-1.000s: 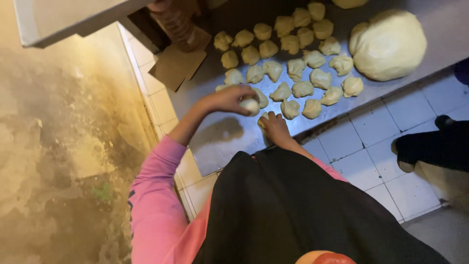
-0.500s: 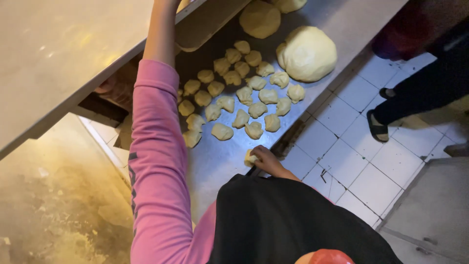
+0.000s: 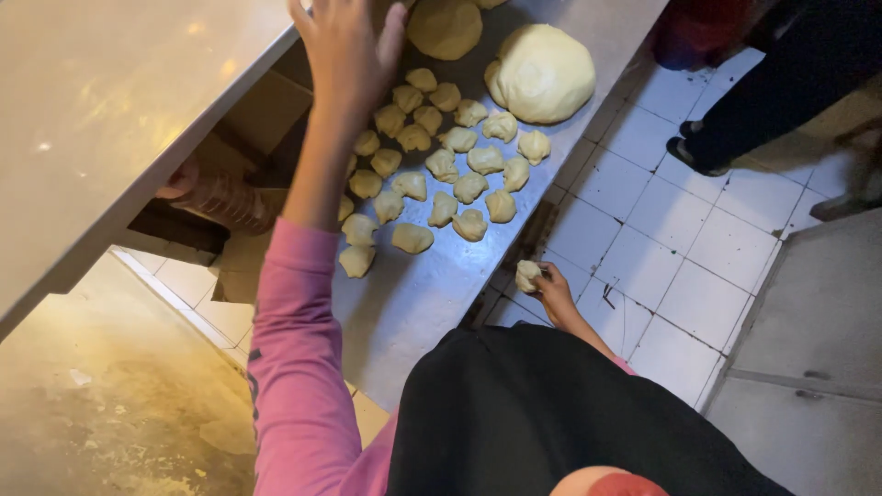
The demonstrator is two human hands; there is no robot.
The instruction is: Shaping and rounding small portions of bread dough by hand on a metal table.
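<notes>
My left hand (image 3: 344,50) is stretched far out over the steel table (image 3: 413,303), fingers apart and holding nothing, just left of a flat dough disc (image 3: 444,26). My right hand (image 3: 554,289) rests at the table's near edge, closed on a small dough piece (image 3: 527,275). Several small dough pieces (image 3: 441,165) lie in rows on the table between my hands. A large round dough ball (image 3: 542,73) sits beyond them. Pink sleeves cover my arms.
A steel surface (image 3: 101,110) juts out at the upper left, with a brown ribbed container (image 3: 220,200) and cardboard (image 3: 262,115) beneath it. Another person's dark-clothed leg and sandalled foot (image 3: 703,152) stand on the white tiled floor (image 3: 698,266) at the right.
My left hand left the dough piece it was working near my right hand and reached far out across the table. My right hand now holds a dough piece at the table's edge.
</notes>
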